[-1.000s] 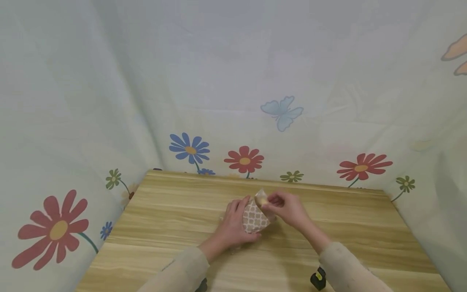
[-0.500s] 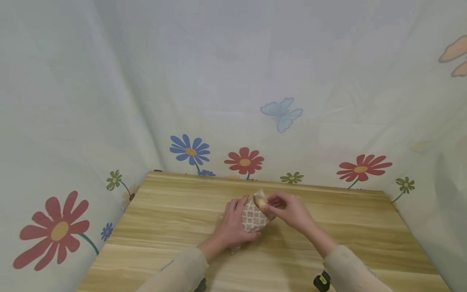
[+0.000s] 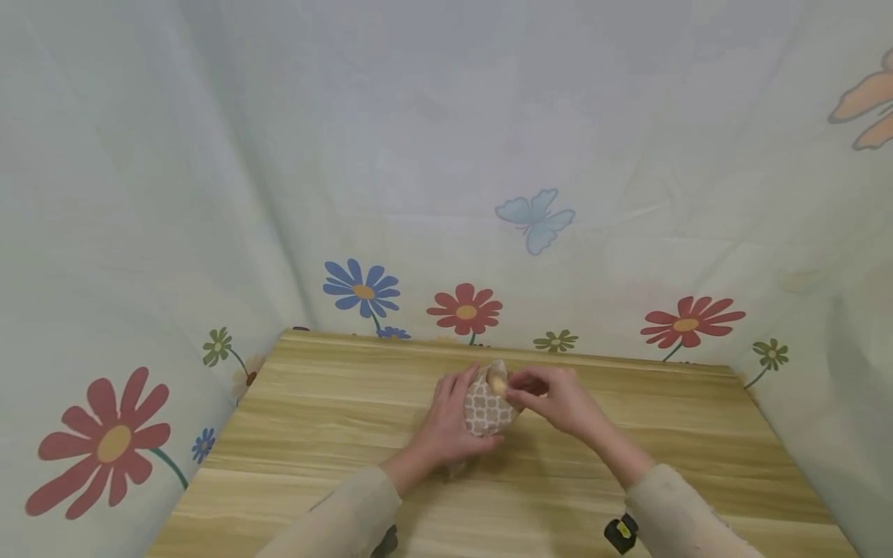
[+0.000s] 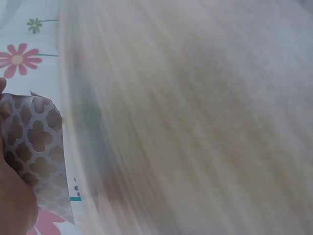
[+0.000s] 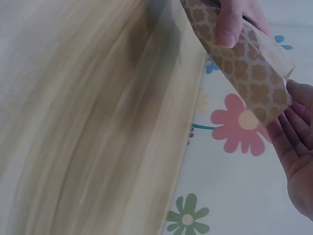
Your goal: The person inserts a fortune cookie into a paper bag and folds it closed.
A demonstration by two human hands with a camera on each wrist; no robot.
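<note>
Tan-and-white packet (image 3: 486, 412): your left hand (image 3: 449, 425) grips its body, likely to steady it while your right hand (image 3: 556, 397) pinches its far end.

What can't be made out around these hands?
Head view: left side of the tan-and-white patterned packet, behind the left hand.
Head view: pale yellow patch by the right hand, too small to identify.
Left wrist view: left hand, cut off by left edge.
</note>
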